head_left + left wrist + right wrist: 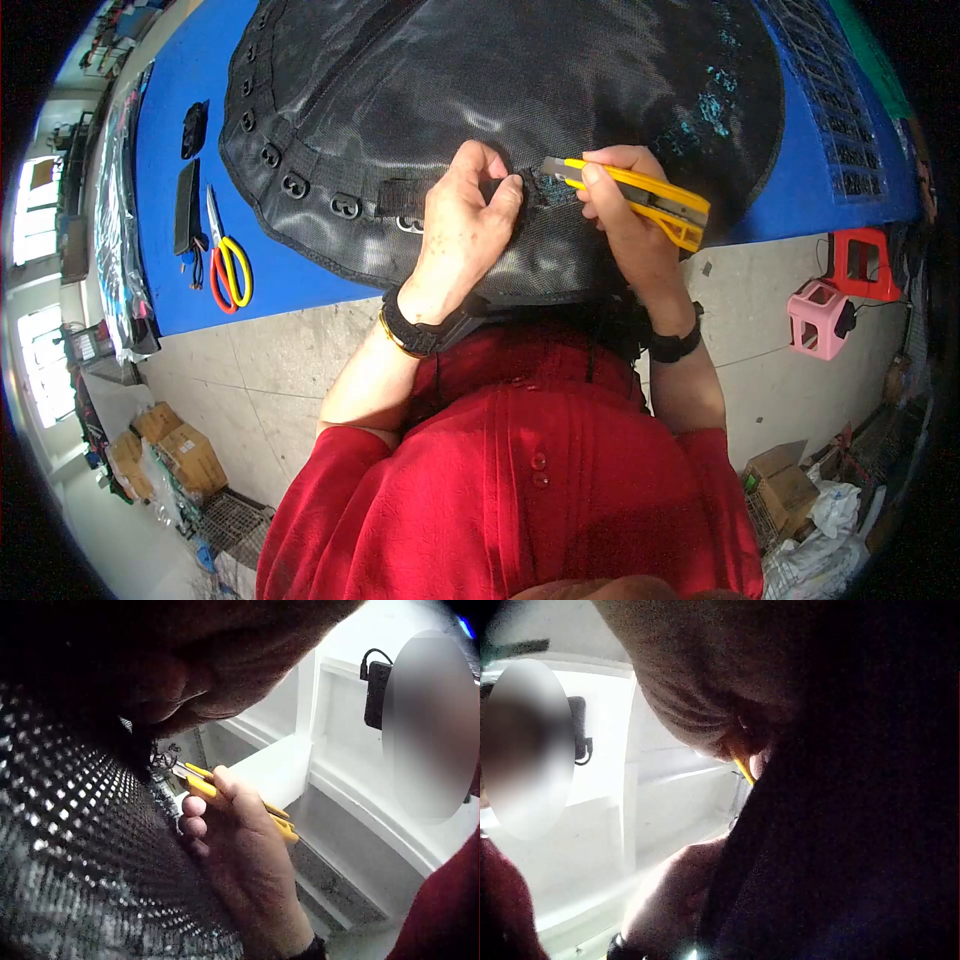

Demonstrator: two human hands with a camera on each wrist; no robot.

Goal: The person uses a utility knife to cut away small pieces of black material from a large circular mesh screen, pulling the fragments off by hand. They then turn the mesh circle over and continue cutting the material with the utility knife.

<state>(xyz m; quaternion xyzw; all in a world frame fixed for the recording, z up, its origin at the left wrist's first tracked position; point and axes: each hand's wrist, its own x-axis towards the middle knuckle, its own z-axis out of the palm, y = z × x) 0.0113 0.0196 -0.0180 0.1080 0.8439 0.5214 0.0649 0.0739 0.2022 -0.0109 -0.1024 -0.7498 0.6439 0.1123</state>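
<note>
A large round black mesh sheet (pixel 470 80) lies over the blue table, with black oval two-hole plates (pixel 294 186) along its left border. My right hand (pixel 635 205) grips a yellow utility knife (pixel 640 195), its blade pointing left. The blade tip is close to some dark frayed threads (pixel 163 759) at the mesh. Just left of the blade, my left hand (pixel 462 225) has its fingers curled, thumb and forefinger pinching the black mesh. A white-edged plate (pixel 409 224) shows partly under that hand. The right wrist view is mostly dark, with a strip of the yellow knife (pixel 742 769) showing.
Scissors with red and yellow handles (pixel 228 268) lie on the blue table (pixel 290 290) at left, beside a dark flat bar (pixel 187 205) and a small black item (pixel 195 130). Teal thread bits (pixel 715 105) are scattered on the mesh. Red (pixel 865 262) and pink stools (pixel 818 315) stand at right.
</note>
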